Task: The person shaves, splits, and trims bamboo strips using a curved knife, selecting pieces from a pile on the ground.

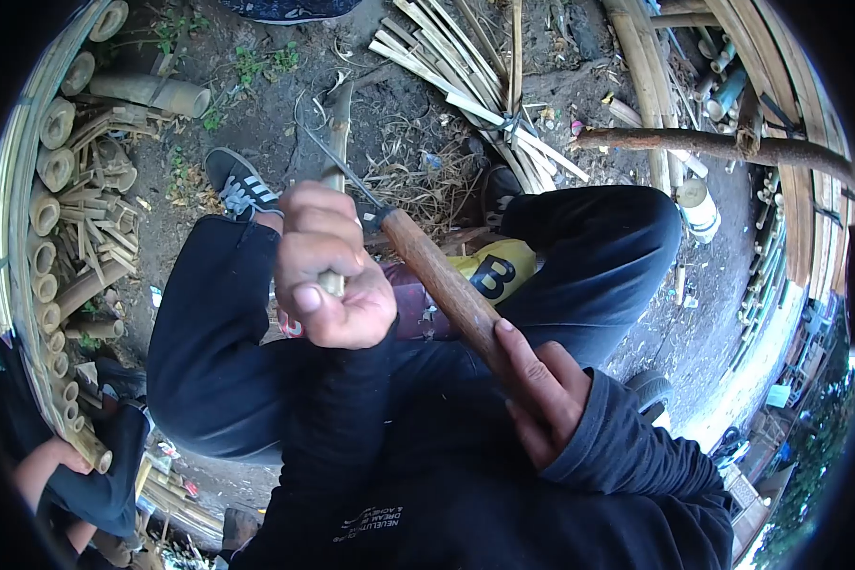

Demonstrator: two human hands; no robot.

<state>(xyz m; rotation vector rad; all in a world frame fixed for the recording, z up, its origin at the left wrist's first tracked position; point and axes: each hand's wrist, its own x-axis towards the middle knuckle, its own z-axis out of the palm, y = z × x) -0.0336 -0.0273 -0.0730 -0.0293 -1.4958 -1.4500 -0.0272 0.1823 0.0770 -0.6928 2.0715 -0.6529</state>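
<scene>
bamboo strips (446, 62) lie ahead on the ground (679, 328), between bamboo tubes (56, 168) at left and a branch (679, 142) at right.

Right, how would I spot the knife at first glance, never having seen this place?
Start from the dark trousers; between the legs shows a yellow patch with a black B. The knife slants past it, its handle in the right hand. Unlike the pale bamboo strips beyond, it has a thick brown handle ending in a narrow metal blade.
</scene>
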